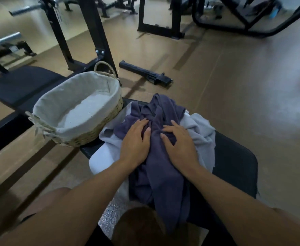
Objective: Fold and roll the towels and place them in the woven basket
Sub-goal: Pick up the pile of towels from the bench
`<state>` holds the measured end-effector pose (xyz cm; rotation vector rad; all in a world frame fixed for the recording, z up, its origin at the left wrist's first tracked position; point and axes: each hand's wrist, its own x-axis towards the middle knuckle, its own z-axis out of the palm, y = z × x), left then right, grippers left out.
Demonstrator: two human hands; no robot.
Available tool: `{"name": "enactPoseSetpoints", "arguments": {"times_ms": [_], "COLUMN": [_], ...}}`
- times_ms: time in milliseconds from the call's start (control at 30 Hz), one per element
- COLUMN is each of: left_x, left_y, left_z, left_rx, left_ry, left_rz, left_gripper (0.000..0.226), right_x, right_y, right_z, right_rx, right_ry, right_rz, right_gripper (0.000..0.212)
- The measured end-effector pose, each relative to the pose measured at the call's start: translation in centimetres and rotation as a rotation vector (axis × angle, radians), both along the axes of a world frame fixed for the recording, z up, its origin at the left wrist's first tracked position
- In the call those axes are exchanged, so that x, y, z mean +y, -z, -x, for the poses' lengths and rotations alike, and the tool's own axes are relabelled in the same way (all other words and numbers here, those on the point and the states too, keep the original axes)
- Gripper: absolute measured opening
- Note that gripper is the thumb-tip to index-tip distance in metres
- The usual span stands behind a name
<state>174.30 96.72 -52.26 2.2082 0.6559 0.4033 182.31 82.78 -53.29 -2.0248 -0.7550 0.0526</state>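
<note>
Both hands, left point(135, 139) and right point(178, 145), press spread grips on a crumpled dark blue towel point(156, 157) atop the black padded table point(234, 166), tan gym floor point(234, 86) around.

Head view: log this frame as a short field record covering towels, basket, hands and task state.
setting: gym floor, black padded bench
dark towel: crumpled, on top of pale towel
basket: cloth-lined, no towel inside, left of the pile
left hand: fingers spread on dark towel
right hand: fingers spread on dark towel
task state: no towel folded or rolled yet

Tan gym floor point(234, 86), black machine frames point(92, 32), padded black bench point(234, 166), steel bars point(5, 39)
</note>
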Motion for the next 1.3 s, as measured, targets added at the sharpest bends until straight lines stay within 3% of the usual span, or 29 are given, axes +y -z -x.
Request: {"name": "enactPoseSetpoints", "arguments": {"times_ms": [67, 200, 267, 367, 467, 600, 700, 767, 900, 1033, 1100, 1233, 1300], "left_x": [-0.1, -2.0, -3.6, -6.2, -7.6, -8.0, -7.6, -6.7, -3.7, 1.3, 3.5, 4.7, 4.1], "left_y": [-0.7, -3.5, -5.5, -8.4, -10.8, -15.0, -18.4, -20.1, -21.9, -21.4, -20.3, -17.2, -15.7], "left_z": [1.0, 3.9, 5.0, 6.0, 6.9, 8.9, 10.3, 10.8, 11.1, 11.2, 11.0, 9.2, 7.3], "left_rx": [0.026, -0.127, -0.235, -0.265, -0.358, -0.524, -0.628, -0.701, -0.816, -0.79, -0.677, -0.47, -0.387], "left_ry": [-0.01, -0.046, 0.046, 0.193, 0.202, 0.107, 0.072, 0.013, -0.148, -0.392, -0.449, -0.362, -0.292], "left_rz": [0.048, 0.154, 0.191, 0.131, 0.104, 0.073, 0.062, 0.121, 0.183, 0.367, 0.414, 0.455, 0.504], "left_gripper": [0.048, 0.053, 0.043, 0.007, 0.026, 0.021, 0.016, 0.016, 0.022, 0.018, 0.017, 0.016, 0.015], "right_x": [-0.8, -3.0, -3.9, -5.0, -6.2, -8.2, -9.0, -9.1, -8.7, -9.1, -9.2, -8.6, -7.8], "right_y": [-1.1, -4.1, -5.9, -9.3, -12.4, -15.1, -15.8, -15.5, -15.2, -15.1, -15.3, -16.6, -16.7], "right_z": [0.7, 2.8, 3.5, 4.4, 5.1, 5.2, 4.7, 4.2, 2.8, 0.7, -0.5, -2.6, -3.2], "right_rx": [0.072, -0.119, -0.172, -0.179, -0.104, -0.087, -0.355, -0.498, -0.433, -0.295, -0.219, -0.176, -0.184], "right_ry": [0.021, 0.04, 0.028, -0.017, -0.122, -0.288, -0.341, -0.242, 0.036, 0.171, 0.193, 0.18, 0.117], "right_rz": [-0.1, -0.211, -0.248, -0.253, -0.282, -0.096, 0.207, 0.252, 0.336, 0.354, 0.304, 0.086, 0.087], "right_gripper": [0.006, 0.008, 0.01, 0.009, 0.017, 0.014, 0.011, 0.008, 0.015, 0.027, 0.026, 0.022, 0.024]}}
